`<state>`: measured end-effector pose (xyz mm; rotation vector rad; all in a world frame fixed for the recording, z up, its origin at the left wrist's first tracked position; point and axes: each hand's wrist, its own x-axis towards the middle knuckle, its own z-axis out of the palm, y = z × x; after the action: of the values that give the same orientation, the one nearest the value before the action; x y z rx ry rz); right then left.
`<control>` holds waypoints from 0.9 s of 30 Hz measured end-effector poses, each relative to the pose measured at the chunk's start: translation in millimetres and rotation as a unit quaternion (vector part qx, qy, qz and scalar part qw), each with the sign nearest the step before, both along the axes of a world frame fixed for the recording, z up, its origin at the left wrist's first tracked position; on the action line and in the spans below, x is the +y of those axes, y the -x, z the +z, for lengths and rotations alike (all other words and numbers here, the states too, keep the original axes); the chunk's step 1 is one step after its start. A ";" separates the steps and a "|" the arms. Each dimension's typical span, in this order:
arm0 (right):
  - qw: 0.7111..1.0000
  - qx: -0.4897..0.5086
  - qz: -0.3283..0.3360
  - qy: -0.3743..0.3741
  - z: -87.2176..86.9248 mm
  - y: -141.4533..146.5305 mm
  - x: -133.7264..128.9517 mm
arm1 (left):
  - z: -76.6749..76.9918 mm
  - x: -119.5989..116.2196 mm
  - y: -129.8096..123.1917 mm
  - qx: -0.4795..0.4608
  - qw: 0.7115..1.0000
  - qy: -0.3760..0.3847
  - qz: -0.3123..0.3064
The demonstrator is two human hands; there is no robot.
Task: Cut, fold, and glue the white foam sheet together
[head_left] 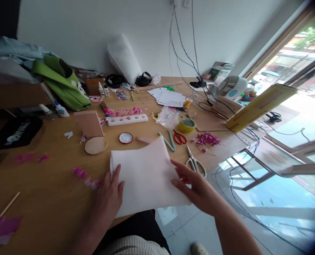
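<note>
White sheet [144,177] at the desk's [53,198] near edge, lower part overhanging it. Lies between both hands, about equally near; long axis unclear. Left hand [108,196]: thumb and forefinger spread, resting on sheet's left margin. Right hand [196,184]: at right margin, thumb and forefinger apart; cannot tell if they pinch it. Obstructions: white-handled scissors [191,158] just beside right hand; pink petals [79,173] near left; pink bar [144,140] just beyond sheet's far edge.
</note>
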<state>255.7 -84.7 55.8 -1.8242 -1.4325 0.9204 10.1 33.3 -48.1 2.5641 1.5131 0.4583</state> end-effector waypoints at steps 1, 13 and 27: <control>0.997 0.061 -0.032 0.036 -8.9 -10.5 1.4 | 0.7 -1.1 -0.2 0.009 1.000 -0.008 0.001; 0.974 0.169 -0.133 0.067 -65.5 -18.9 15.8 | 17.1 -8.8 -8.3 -0.022 0.994 -0.070 -0.082; 0.911 0.319 -0.249 0.075 -39.1 -13.6 13.7 | 34.5 -33.8 -19.3 0.109 0.970 -0.004 -0.219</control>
<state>269.3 -71.0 16.8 -1.6452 -0.4739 1.2147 29.5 -0.5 -13.6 2.9142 0.9405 0.1305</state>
